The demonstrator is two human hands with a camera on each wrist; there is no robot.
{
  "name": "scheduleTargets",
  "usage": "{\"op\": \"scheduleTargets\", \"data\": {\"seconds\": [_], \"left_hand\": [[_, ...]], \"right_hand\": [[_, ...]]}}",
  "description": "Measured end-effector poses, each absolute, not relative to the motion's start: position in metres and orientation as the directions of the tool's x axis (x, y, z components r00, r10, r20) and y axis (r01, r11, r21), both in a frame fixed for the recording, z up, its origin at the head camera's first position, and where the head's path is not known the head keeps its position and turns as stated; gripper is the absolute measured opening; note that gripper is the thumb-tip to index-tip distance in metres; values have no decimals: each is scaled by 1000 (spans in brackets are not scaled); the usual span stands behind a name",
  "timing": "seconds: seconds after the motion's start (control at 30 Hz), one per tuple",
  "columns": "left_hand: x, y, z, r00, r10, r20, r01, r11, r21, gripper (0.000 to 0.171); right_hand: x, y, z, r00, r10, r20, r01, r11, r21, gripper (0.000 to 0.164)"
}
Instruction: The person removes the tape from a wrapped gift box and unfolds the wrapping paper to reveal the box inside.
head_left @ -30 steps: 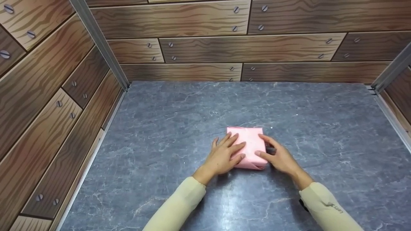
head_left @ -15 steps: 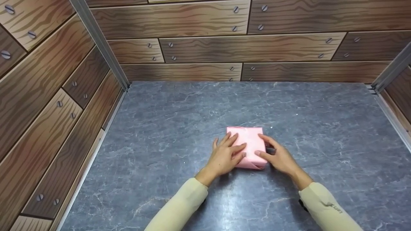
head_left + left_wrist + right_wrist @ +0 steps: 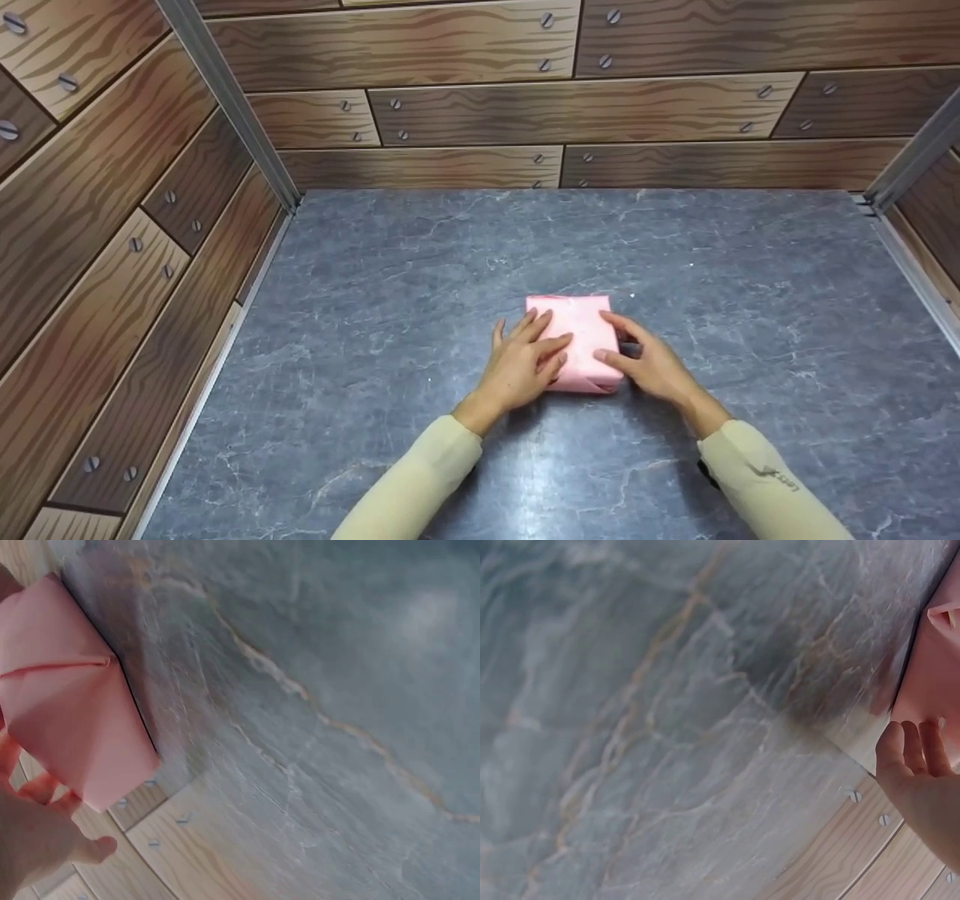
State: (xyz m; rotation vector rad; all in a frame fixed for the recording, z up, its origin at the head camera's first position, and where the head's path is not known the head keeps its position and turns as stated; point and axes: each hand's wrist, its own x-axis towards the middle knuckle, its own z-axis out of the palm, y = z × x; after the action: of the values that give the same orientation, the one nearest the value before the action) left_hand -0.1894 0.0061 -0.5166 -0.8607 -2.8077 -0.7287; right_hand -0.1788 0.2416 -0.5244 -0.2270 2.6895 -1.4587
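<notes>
A small box wrapped in pink paper sits on the table, with folded paper flaps at its near end. My left hand rests on its left part, the fingers fairly straight and spread over the top. My right hand holds its right edge, thumb on top and the other fingers bent along the side. In the left wrist view, the pink box shows a creased fold on its end, beside the fingers of my left hand. The right wrist view has my right hand against the box's pink side.
The table has a grey marbled surface. Panels with a wood-plank print stand along the back and sides, framed by metal posts. A few tiny white specks lie on the table beyond the box.
My left thumb has drawn slightly left across the top of the box. Both hands otherwise keep their places on it, and the head view has shifted a little.
</notes>
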Motion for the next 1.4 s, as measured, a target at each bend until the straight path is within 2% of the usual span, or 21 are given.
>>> {"op": "scheduleTargets", "data": {"seconds": [0.23,0.47,0.7,0.87,1.0,1.13,1.27,1.4], "left_hand": [[-176,8,-518,-845,470,255,533,775,340,37],[-160,11,-520,-840,445,311,528,803,278,41],[-166,8,-521,-837,412,361,524,794,308,50],[-185,2,-518,-865,348,361,477,793,378,59],[-198,-4,-517,-886,335,320,448,795,408,56],[-202,-8,-518,-876,382,293,476,782,403,51],[-200,-9,-519,-868,384,316,489,771,407,50],[-192,-7,-521,-875,322,362,459,791,405,52]], "right_hand": [[-181,243,-522,-988,-155,3,-89,553,-829,67],[-181,245,-518,-999,-48,-20,-11,581,-814,77],[-172,235,-520,-997,27,77,-44,613,-789,67],[-157,227,-522,-990,35,135,-85,613,-785,63],[-147,222,-525,-992,1,130,-101,623,-775,64],[-145,222,-529,-990,-14,140,-117,637,-762,65],[-149,226,-529,-988,-30,152,-137,625,-768,62],[-157,231,-527,-992,-31,123,-117,589,-799,58]]}}
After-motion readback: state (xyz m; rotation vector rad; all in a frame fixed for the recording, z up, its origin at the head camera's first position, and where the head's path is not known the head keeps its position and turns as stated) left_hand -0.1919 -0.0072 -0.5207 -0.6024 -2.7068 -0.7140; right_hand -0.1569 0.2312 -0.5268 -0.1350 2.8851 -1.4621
